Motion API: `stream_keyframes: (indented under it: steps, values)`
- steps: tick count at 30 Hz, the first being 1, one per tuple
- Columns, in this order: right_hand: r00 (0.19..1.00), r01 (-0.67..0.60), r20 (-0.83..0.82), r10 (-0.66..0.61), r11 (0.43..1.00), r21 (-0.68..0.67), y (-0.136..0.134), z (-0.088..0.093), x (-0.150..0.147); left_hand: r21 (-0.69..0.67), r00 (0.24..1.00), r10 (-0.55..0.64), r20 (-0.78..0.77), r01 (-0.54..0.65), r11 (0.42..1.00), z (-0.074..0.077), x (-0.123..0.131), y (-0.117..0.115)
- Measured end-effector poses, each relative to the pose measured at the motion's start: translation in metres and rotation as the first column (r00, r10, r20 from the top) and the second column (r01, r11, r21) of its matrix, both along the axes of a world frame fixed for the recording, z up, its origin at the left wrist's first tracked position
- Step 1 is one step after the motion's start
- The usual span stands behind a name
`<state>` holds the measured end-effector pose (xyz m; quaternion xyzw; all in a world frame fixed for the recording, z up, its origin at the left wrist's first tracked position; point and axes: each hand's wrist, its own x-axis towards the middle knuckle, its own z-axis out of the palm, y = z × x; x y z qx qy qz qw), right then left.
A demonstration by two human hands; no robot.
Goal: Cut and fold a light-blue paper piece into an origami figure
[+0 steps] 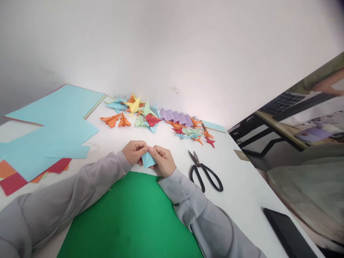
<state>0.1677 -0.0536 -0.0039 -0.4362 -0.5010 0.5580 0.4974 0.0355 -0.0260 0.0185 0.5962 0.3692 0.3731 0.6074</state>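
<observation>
Between my two hands is a small piece of light-blue folded paper (148,161), with crease lines showing on its face. My left hand (134,152) pinches its upper left edge between thumb and fingers. On the other side my right hand (163,161) grips the upper right part, the thumb close to the left thumb. The fingers behind the paper are mostly hidden. Both hands are just above the far edge of a green sheet (129,215) on the white table (236,200).
Folded paper pieces in several colours, with a yellow one (133,105) and a purple pleated strip (176,117), lie along the wall. Blue sheets (59,107) are stacked at left. Black-handled scissors (200,170) and a black phone-like slab (287,233) lie at right. Another person's arm (328,82) shows beyond.
</observation>
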Motion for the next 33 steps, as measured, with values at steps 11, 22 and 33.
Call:
stream_keyframes:
  steps: [11,22,33]
  values:
    - [0.998,0.046,0.03,-0.048,0.996,0.072,0.002,0.003,0.001,-0.04,1.0,-0.029,0.003,0.03,0.999,-0.001,0.0,0.002]
    - [1.0,0.007,-0.024,-0.006,1.0,0.027,0.004,-0.002,0.006,-0.069,0.994,-0.103,-0.033,0.1,0.993,-0.004,-0.003,0.004]
    - [0.989,-0.15,-0.007,0.15,0.988,-0.027,0.0,0.008,0.005,-0.005,0.972,-0.236,0.02,0.236,0.972,-0.01,-0.005,0.003]
